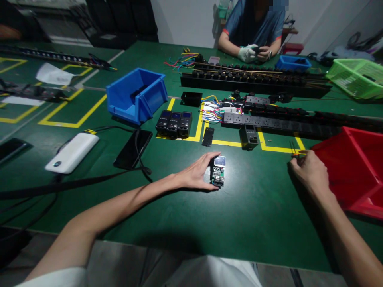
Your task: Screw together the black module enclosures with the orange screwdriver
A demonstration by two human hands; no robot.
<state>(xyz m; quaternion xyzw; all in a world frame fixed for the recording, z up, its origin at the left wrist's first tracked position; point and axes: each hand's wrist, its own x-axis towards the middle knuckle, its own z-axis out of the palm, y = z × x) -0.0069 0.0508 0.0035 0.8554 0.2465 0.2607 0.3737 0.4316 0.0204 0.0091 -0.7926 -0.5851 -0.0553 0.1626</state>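
Observation:
My left hand [199, 173] grips a small circuit board module [219, 172] by its ends, thumb at the near end and fingers at the far end. The module rests on the green table, its small grey screen at the far end and green board and parts exposed. Off to the right, beside the red bin [344, 159], my right hand [312, 171] is closed in a pinch. From its fingertips shows a small orange part with two thin dark prongs [295, 152]; its exact kind is unclear.
Black modules [175, 123], a flat black cover [208, 136] and a single black housing [249, 136] lie beyond my hands. Behind them run long socket strips [263, 121] with loose wires. A blue bin [134, 97], phone [133, 149] and white power bank [73, 152] stand left. A person [251, 32] works opposite.

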